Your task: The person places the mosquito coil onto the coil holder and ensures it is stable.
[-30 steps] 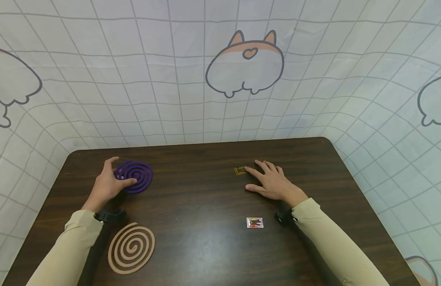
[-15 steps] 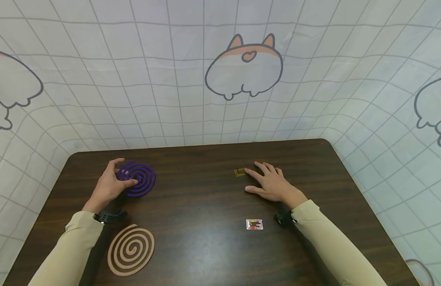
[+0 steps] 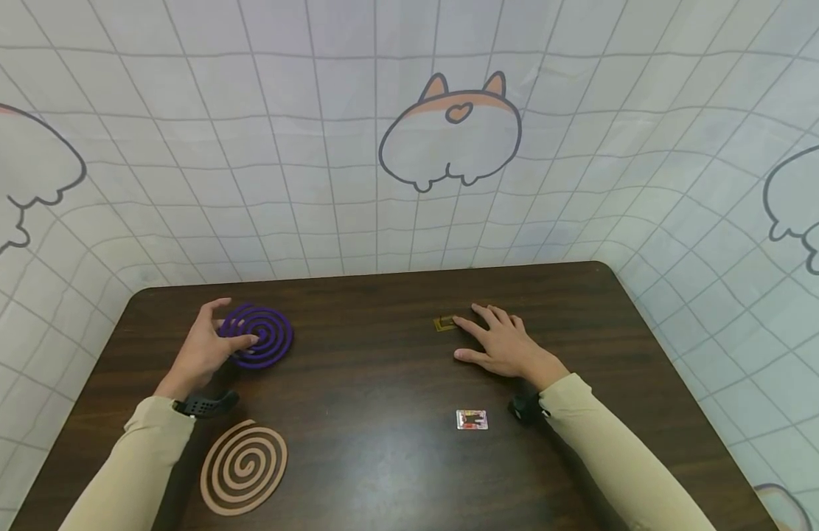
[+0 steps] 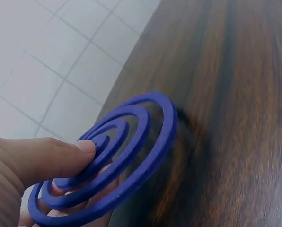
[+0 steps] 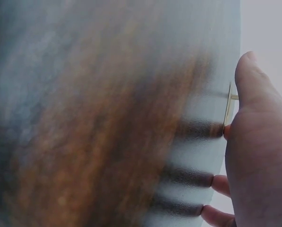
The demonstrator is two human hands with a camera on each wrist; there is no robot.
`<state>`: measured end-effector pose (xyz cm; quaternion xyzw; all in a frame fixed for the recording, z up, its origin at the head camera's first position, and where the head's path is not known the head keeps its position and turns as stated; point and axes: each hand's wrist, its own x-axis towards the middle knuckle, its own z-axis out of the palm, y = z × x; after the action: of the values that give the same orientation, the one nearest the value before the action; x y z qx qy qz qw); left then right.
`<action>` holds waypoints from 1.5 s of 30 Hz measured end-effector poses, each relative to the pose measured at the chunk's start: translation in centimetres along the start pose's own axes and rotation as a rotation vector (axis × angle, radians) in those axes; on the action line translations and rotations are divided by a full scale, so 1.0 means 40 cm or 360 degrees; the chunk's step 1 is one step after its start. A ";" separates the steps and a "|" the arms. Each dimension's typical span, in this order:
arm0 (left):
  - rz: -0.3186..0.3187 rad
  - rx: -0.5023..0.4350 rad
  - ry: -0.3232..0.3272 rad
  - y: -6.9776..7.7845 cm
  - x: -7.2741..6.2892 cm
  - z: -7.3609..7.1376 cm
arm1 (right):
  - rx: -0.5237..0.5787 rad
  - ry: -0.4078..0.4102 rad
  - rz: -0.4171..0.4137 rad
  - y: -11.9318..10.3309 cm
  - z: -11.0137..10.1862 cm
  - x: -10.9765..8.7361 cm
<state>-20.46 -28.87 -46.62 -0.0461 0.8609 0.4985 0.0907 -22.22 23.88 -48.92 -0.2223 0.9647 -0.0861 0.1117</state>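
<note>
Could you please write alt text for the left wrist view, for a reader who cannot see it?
A person's left hand pinches a flat purple spiral coil, with the thumb near its centre. They are over a dark brown wood-grain table, with a white, grey-gridded backdrop beyond.

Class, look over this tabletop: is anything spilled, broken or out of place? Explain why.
Nothing stands out: no spill or damage shows. The purple spiral looks tilted in the left wrist view, but the left hand pinches it, which likely explains that. The tan spiral and small printed item lie flat on the table.
</note>
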 end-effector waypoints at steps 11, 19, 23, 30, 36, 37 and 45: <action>-0.0090 -0.0445 -0.0026 0.008 -0.003 -0.001 | -0.0010 0.0022 -0.0025 -0.002 0.004 -0.005; -0.0140 -0.0641 -0.0044 0.025 -0.018 0.002 | -0.0018 0.0013 -0.0024 0.003 0.007 -0.004; -0.0124 -0.0687 -0.0042 0.036 -0.027 0.006 | -0.0023 0.0006 -0.0017 0.003 0.009 -0.006; -0.0096 -0.0804 -0.0040 0.051 -0.039 0.016 | -0.0029 0.0001 -0.0025 -0.001 0.006 -0.011; -0.0104 -0.0844 -0.0058 0.068 -0.051 0.027 | -0.0022 0.0003 -0.0036 -0.002 0.003 -0.016; -0.0105 -0.0856 -0.0062 0.070 -0.053 0.029 | -0.0022 0.0003 -0.0037 -0.002 0.003 -0.017; -0.0095 -0.0888 -0.0051 0.085 -0.062 0.044 | -0.0042 -0.0007 -0.0050 0.000 0.004 -0.020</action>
<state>-18.41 -25.68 -44.08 -0.0866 0.6872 0.7139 0.1028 -21.48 24.22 -48.93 -0.2392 0.9619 -0.0748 0.1094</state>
